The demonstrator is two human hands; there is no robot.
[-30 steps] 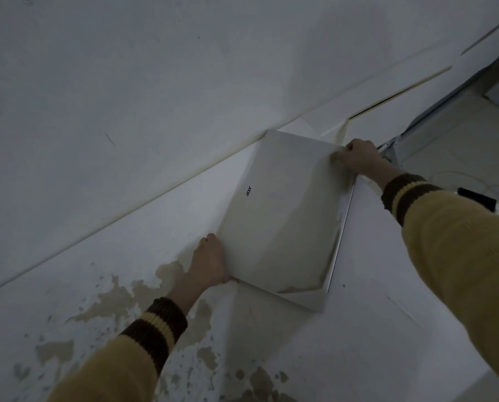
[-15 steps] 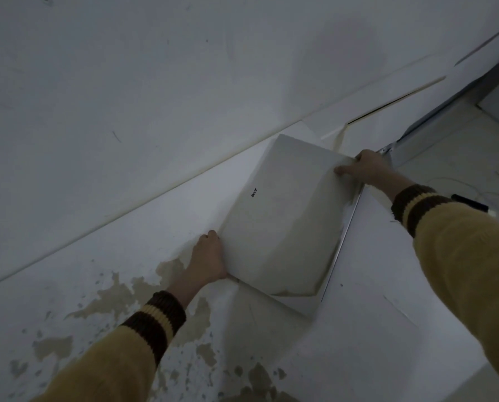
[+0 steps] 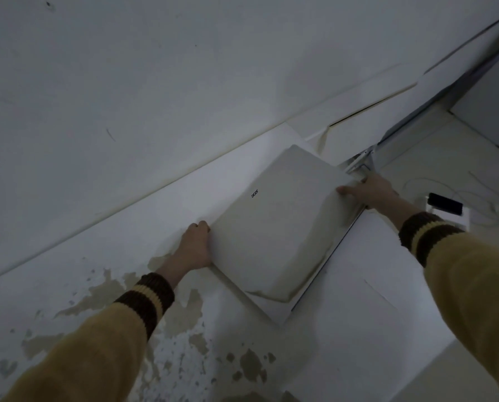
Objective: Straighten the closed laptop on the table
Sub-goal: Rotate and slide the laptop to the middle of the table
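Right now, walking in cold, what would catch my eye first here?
The closed white laptop lying skewed on the white table, one corner near the wall. The left hand grips its left edge and the right hand its far right corner, both in mustard sleeves with dark striped cuffs. Brownish peeling patches mar the table's near left.

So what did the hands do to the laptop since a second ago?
The laptop turned a little, its far corner swinging away from the wall. The right hand slid along its far edge with it. The left hand stayed pressed on the near-left edge, both hands kept hold, and the lid stayed closed.
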